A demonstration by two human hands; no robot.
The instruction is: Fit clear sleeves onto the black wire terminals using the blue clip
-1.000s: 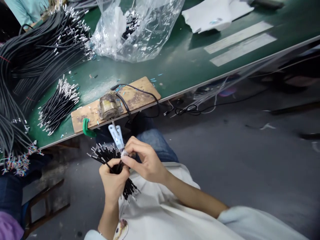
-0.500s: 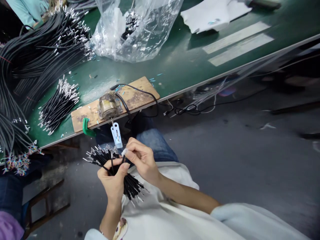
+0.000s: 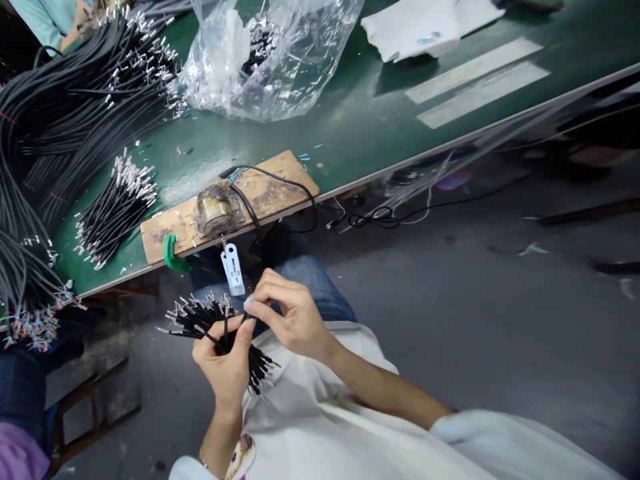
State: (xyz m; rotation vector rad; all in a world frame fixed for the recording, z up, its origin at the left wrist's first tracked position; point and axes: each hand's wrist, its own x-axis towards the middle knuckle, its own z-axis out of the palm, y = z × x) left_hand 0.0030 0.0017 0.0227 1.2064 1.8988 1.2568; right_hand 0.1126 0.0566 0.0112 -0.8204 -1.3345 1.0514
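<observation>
My left hand is wrapped round a fanned bundle of short black wires with metal tips, held over my lap. My right hand pinches the tip of one wire from that bundle, close to my left thumb. Just above both hands a small white and blue tag hangs from a worn metal device fixed on a wooden board at the table's near edge.
The green table carries a pile of short black wires, long black cable bundles, a clear plastic bag and white paper. A green clamp grips the board. Another person's sleeve shows top left.
The wire bundle in my left hand has tilted and fanned further left. My right hand stays pinched at a wire tip, shifting only slightly.
</observation>
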